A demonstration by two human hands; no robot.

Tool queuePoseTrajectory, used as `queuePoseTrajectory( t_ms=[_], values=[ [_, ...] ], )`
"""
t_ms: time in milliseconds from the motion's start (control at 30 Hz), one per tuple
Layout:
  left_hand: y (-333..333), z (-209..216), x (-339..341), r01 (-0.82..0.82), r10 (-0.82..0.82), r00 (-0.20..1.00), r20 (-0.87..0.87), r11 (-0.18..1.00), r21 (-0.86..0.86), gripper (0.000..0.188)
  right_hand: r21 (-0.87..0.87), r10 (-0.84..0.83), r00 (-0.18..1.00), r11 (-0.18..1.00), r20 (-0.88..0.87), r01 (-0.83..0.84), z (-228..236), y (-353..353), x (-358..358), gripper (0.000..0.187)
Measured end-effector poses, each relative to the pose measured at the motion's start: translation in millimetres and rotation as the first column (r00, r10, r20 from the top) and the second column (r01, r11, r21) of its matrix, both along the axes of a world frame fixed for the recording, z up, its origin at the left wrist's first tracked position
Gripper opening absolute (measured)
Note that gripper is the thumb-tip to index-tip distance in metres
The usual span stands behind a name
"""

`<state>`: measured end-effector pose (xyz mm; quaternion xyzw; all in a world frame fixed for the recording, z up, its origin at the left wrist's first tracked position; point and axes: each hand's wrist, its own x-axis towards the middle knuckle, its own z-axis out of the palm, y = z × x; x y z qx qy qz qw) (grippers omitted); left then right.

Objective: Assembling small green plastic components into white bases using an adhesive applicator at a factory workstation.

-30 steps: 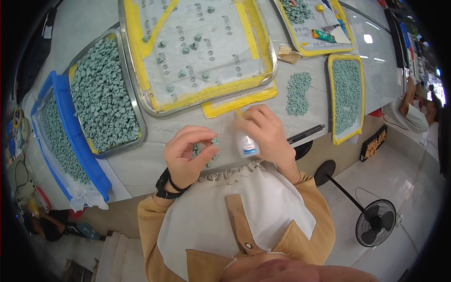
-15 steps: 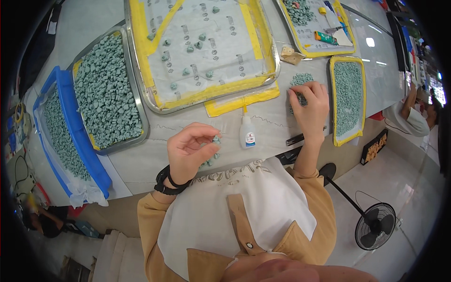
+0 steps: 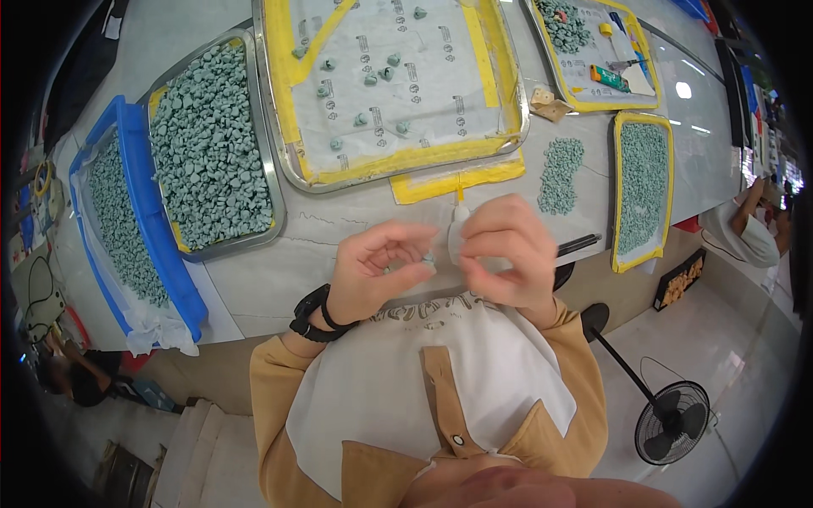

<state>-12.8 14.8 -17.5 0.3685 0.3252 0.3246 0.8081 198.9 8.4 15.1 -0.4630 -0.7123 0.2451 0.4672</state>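
My left hand (image 3: 377,264) is above the near edge of the table, its thumb and fingers pinched on a small green stone piece (image 3: 428,259). Close beside it, my right hand (image 3: 512,250) is curled with fingertips together; motion blur hides what they may hold. Partly behind the right fingers stands a small white bottle (image 3: 455,227) with a yellow nozzle. A patch of tiny green stones (image 3: 561,173) lies on the table beyond my right hand. The large metal tray (image 3: 406,161), lined with white sheet and yellow tape, carries several spaced green pieces.
At left are a metal tray (image 3: 269,190) heaped with green stones and a blue bin (image 3: 140,161) of smaller ones. A yellow-edged tray (image 3: 667,169) of fine stones is at right. A farther tray (image 3: 584,105) holds stones and a lighter. A black fan (image 3: 671,421) stands on the floor.
My right hand has moved left from the patch of tiny stones to beside my left hand, in front of the bottle. The left hand keeps its pinch. The whole view has shifted slightly.
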Motion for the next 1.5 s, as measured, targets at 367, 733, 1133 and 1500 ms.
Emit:
queuePoseTrajectory(
  t_ms=[367, 733, 1133, 1500],
  values=[
    [2.5, -6.7, -7.3, 0.208, -0.204, 0.978, -0.046, 0.969, 0.132, 0.036, -0.008, 0.265, 0.961, 0.964, 0.082, -0.265, -11.4, 8.5, -1.5, 0.029],
    [3.9, -4.9, -3.3, 0.166, -0.166, 0.986, 0.008, 0.985, 0.047, 0.034, -0.012, 0.174, 0.985, 0.985, 0.004, -0.174, -22.6, 2.1, -5.2, 0.024],
    [2.3, -4.4, -1.6, 0.078, -0.078, 0.997, -0.004, 0.994, 0.073, 0.036, 0.067, 0.136, 0.990, 0.988, 0.040, -0.138, -21.2, 5.2, -9.9, 0.026],
    [3.9, -1.1, -1.9, -0.040, 0.038, 0.998, 0.044, 0.999, 0.034, 0.028, 0.108, 0.152, 0.988, 0.982, 0.033, -0.155, -23.0, 1.6, -10.2, 0.026]
  ],
)
